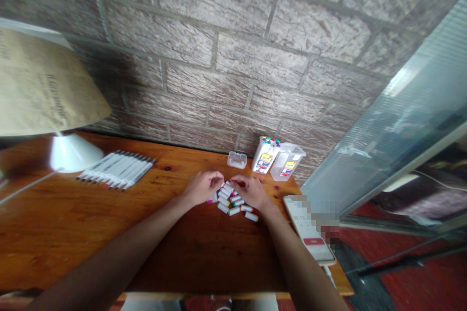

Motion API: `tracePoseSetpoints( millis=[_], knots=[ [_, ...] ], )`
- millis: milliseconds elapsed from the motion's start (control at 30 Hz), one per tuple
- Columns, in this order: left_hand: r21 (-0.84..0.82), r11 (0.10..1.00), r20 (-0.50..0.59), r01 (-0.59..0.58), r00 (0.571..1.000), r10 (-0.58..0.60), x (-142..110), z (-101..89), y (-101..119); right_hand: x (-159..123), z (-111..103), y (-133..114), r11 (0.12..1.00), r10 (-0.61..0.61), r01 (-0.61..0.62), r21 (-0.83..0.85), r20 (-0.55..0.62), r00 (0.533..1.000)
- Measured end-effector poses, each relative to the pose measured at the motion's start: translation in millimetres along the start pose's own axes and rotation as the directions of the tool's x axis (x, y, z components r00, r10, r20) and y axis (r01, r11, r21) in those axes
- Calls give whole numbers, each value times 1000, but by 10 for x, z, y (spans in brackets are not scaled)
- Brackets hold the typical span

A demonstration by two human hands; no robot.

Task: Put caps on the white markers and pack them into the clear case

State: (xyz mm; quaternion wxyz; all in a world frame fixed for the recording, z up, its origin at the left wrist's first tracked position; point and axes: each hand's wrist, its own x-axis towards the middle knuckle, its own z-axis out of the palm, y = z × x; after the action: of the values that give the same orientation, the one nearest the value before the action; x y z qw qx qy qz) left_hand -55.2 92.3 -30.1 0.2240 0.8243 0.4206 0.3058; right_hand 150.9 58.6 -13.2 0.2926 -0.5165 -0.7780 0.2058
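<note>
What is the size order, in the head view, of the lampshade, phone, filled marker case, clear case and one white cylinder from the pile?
1. Lampshade
2. Phone
3. Filled marker case and clear case: too alike to rank
4. One white cylinder

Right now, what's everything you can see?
Table: 1, orange-brown, foreground
Block wall: 1, grey-brown, behind table
Lamp with cord: 1, tan and white, left
Pens: about ten, white with dark ends, beside lamp
Stubby pieces: about twelve, white with coloured ends, mid-table
Small box: 1, clear, near wall
Pen-filled case: 1, whitish, right of box
Second case: 1, clear, beside it
Phone with cable: 1, white, table's right edge
Glassy panel: 1, bluish, right
Floor: 1, red, lower right
Left hand, right hand: 1 each, bare, at pieces
</note>
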Motion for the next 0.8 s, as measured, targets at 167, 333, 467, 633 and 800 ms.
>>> tracePoseSetpoints(
  millis=[167, 333, 467, 633, 800],
  knots=[
    [-4, 1000, -4, 3, 1000, -3, 4, -5, 11, -12, 3, -14, 1000, -17, 17, -15, -4, 1000],
    [5, 1000, -8, 13, 1000, -13, 1, 0, 8, -12, 1, -15, 998, -32, 33, -52, 8, 999],
    [12, 1000, -5, 9, 1000, -9, 0, -9, 13, -14, -9, -36, 997, -38, 40, -71, 18, 999],
    [14, 1000, -9, 16, 1000, -16, -1, -11, 13, -22, -25, -70, 992, -35, 38, -116, 29, 999],
    [14, 1000, -10, 7, 1000, -6, 7, 19, -24, -22, -28, -74, 995, -55, 58, -80, 36, 998]
  ],
)
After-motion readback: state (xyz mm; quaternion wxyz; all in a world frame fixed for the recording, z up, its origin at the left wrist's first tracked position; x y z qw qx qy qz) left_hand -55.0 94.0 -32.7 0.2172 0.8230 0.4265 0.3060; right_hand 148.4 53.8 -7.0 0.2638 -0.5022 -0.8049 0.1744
